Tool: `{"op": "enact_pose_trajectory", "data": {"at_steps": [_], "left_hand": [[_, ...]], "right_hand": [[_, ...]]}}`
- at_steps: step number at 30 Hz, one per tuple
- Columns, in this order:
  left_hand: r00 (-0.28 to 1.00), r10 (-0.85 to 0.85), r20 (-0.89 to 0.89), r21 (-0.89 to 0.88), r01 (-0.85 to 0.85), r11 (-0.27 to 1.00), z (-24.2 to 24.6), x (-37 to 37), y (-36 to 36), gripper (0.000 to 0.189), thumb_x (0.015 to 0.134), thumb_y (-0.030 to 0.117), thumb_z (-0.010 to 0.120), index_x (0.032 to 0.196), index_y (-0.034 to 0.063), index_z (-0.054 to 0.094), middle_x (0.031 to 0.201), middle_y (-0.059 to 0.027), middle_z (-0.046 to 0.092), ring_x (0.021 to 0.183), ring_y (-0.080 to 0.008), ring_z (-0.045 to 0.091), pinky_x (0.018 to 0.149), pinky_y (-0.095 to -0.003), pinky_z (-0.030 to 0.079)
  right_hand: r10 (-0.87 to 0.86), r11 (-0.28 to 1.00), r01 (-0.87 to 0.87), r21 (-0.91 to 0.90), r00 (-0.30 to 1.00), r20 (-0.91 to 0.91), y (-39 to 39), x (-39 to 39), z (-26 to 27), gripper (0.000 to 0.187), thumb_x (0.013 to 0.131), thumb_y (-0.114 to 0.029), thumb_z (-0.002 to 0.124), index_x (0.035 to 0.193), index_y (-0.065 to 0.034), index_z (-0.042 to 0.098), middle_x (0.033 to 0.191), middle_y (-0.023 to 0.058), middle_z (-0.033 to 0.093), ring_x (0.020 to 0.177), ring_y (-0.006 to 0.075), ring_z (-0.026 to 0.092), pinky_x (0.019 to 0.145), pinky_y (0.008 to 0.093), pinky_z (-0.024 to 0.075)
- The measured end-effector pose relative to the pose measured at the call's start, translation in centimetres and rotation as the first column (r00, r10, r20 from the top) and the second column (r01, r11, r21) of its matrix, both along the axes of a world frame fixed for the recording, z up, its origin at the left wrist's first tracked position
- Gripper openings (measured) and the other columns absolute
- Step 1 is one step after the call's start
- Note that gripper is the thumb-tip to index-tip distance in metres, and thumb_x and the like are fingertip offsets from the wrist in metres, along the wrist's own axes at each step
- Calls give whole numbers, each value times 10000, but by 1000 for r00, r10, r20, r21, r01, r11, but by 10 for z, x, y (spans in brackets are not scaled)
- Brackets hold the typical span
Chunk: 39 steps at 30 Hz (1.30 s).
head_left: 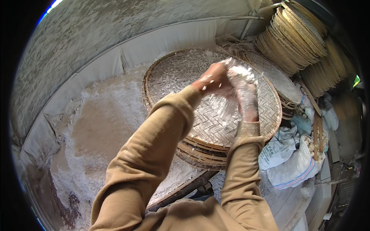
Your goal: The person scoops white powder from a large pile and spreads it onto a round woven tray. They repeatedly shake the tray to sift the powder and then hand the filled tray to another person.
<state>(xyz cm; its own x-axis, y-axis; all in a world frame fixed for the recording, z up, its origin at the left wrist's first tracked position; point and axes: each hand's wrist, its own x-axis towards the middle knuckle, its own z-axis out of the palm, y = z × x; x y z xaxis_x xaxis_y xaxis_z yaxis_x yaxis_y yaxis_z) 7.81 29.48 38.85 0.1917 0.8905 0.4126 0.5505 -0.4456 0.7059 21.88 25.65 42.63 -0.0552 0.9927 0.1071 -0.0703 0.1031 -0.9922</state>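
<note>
Both of my hands are close together above the far part of a round woven bamboo tray [214,127], the top one of a stack. My left hand [216,78] is bent at the wrist, its fingers blurred and partly hidden. My right hand [242,86], coated in white powder, bears a heap of white flaky material [241,72]. Some of it falls between the hands onto the weave. Flakes stick to my left wrist, and a thin scatter lies over the tray's far left part.
A large powdery white heap [101,127] lies at left, against a pale cloth-covered wall [173,37]. More round trays [292,40] are stacked at the upper right. White woven sacks [294,170], one with pale lumps in it, stand right of the tray stack.
</note>
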Motion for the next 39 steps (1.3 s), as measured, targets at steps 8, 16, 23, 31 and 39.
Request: {"op": "enact_pose_trajectory", "data": {"at_steps": [8,16,23,31,39], "left_hand": [[950,229,-211,-216,-274,937,54,-85,-46,218,813,194,717,886,-12,721,833,-186,717,723,-294,708,667,-403,572],[880,472,46,-103,-466,879,66,-185,-4,945,957,713,325,1530,-31,223,1628,-226,88,1488,-402,142,1220,-427,134],[740,668,-83,-505,-609,612,-177,-305,-114,695,976,573,397,1437,56,458,1454,-194,466,1390,-319,384,1159,-425,276],[762,173,-624,-620,-618,483,-439,-208,-342,457,960,427,478,1357,219,566,1383,-84,562,1335,-229,427,1067,-508,363],[872,233,-431,-803,-488,342,-402,-122,-403,614,826,472,664,1297,83,600,1187,-205,666,1111,-373,620,980,-440,473]], "right_hand": [[299,892,-451,19,623,723,48,-57,-3,269,872,-173,679,1078,0,663,1107,146,707,1041,245,650,908,336,524],[308,853,-505,-128,290,906,38,-153,28,672,881,-230,683,1434,-4,376,1311,279,536,1135,376,617,886,418,574],[341,772,-482,413,864,372,-107,-240,-129,269,884,-154,577,1110,-21,637,1055,291,663,981,383,670,780,441,557],[787,539,-821,-190,411,460,-190,-211,-478,310,924,-215,517,1159,-58,645,1097,193,680,1006,354,637,897,457,506],[976,175,-645,-744,15,217,-214,-111,-467,338,967,-301,537,1209,-92,647,1155,153,676,1047,265,651,919,394,508]]}}
